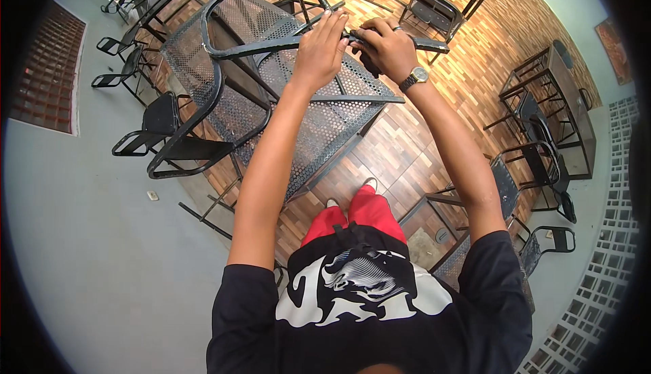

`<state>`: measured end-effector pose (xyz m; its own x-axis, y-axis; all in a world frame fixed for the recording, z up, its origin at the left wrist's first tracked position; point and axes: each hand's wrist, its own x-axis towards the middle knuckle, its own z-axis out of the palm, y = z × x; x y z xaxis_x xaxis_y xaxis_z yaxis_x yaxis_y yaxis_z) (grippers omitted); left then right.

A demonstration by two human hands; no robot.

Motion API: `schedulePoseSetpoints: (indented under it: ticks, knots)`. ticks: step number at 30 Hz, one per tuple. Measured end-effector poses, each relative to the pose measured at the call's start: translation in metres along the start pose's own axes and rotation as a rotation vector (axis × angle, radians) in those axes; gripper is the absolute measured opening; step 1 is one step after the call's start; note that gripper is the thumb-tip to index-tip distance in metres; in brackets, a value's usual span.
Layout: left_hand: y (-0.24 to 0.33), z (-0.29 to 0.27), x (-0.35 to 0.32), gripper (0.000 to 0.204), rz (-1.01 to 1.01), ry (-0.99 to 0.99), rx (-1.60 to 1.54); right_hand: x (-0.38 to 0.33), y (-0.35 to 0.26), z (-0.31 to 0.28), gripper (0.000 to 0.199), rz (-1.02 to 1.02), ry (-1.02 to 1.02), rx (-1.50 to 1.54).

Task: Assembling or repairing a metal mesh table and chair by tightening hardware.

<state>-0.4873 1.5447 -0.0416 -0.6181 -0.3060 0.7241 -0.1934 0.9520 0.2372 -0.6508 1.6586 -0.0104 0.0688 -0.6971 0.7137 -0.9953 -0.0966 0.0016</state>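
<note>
A black metal chair (258,49) lies tipped over on a table (315,138) with a perforated metal top. Its tubular legs point up and out. My left hand (321,50) is wrapped over one of the chair's long bars. Just to the right, my right hand (389,47) closes around the same bar with a crumpled black cloth (367,63) pressed against it. The cloth hangs partly below my fingers, and most of it is hidden by them. The bar's free end (434,46) sticks out past my right hand.
More black chairs stand along the left wall, including one chair (160,117) close to the table. At the right are a dark table (571,113) and several chairs, one chair (507,183) near my right elbow. Another chair (434,12) stands beyond my hands on the wood-patterned floor (390,145).
</note>
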Motion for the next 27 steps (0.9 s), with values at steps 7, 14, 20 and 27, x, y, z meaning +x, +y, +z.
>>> schedulePoseSetpoints:
  ticks: [7,14,20,27]
  knots:
    - [-0.004,-0.006,-0.001,0.056,0.011,-0.022,-0.057,0.001,-0.003,0.001,0.021,-0.074,-0.011,0.085]
    - [-0.005,-0.012,0.000,0.059,-0.006,-0.046,-0.104,0.003,0.001,-0.003,0.023,-0.040,-0.130,0.112]
    - [-0.001,-0.009,0.001,0.062,-0.057,-0.071,-0.126,0.024,0.006,0.002,0.038,0.070,-0.300,0.056]
    - [0.000,-0.006,-0.002,0.060,-0.087,-0.057,-0.114,0.043,0.022,-0.002,0.037,0.180,-0.478,0.299]
